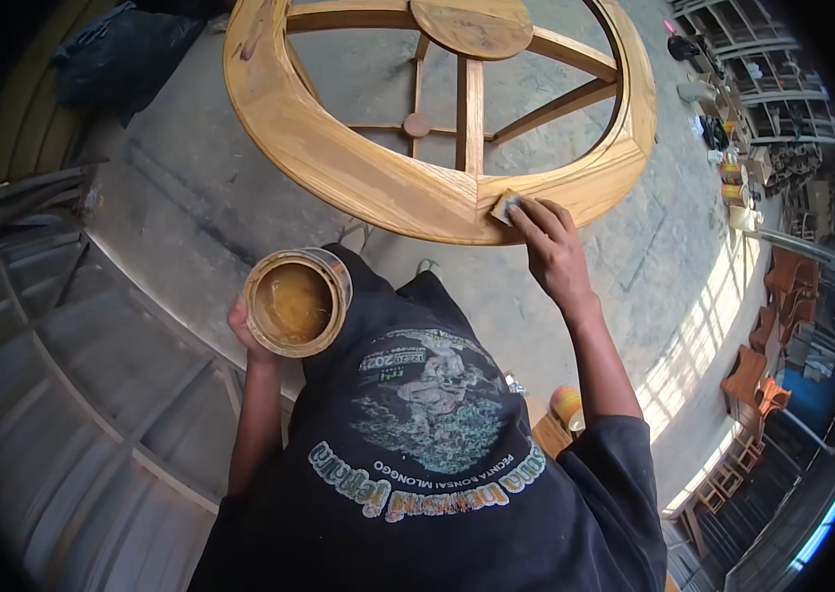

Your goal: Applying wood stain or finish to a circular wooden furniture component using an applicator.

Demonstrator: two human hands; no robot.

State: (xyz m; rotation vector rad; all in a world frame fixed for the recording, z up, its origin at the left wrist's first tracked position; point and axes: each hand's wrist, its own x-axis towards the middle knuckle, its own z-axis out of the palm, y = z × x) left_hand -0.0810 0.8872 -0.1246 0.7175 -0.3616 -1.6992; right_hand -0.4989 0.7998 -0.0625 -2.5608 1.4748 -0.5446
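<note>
My left hand (246, 328) is wrapped round the side of an open can (339, 279), which is tilted so that its mouth faces up at me. Yellow-brown paste or liquid (294, 301) coats its inside; which of the two, I cannot tell. Between the fingers of my right hand (559, 249) is a small tan and grey pad (506, 207), pressed on the near rim of a round wooden table frame (368, 183). The frame is a broad oak-coloured ring with spokes meeting at a round centre disc (471, 25). A darker smear shows beside the pad.
Grey concrete floor (190, 212) lies under the frame. A black plastic bag (126, 59) sits at the far left, and metal roofing sheets (92, 444) fill the lower left. Cans and boxes (733, 183) line the right, with wooden chairs (745, 365) further down. Another can (566, 407) stands near my right elbow.
</note>
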